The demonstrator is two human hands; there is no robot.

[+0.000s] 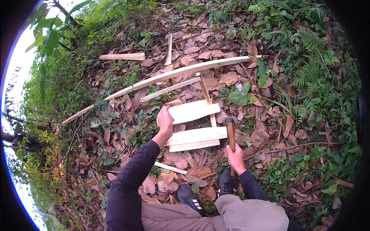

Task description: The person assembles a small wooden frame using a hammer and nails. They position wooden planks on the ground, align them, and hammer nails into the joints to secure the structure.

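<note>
On the leaf-covered ground in front of me lies a small frame of pale boards, with an upper board (194,111) and a lower board (198,135) set across thinner strips. My left hand (165,120) is closed on the frame's left side, by the end of the upper board; its fingertips are partly hidden. A hammer with a wooden handle (231,136) stands just right of the lower board, its dark metal head uppermost. My right hand (236,158) is wrapped round that handle about midway. One thin strip (205,88) sticks out beyond the upper board.
Past the frame lie a short strip (169,89), a long curved strip (181,71), a wood piece (122,56) and a narrow sliver (169,50). Another strip (170,167) rests near my shoes (189,196). Ferns (310,75) and low plants grow on both sides.
</note>
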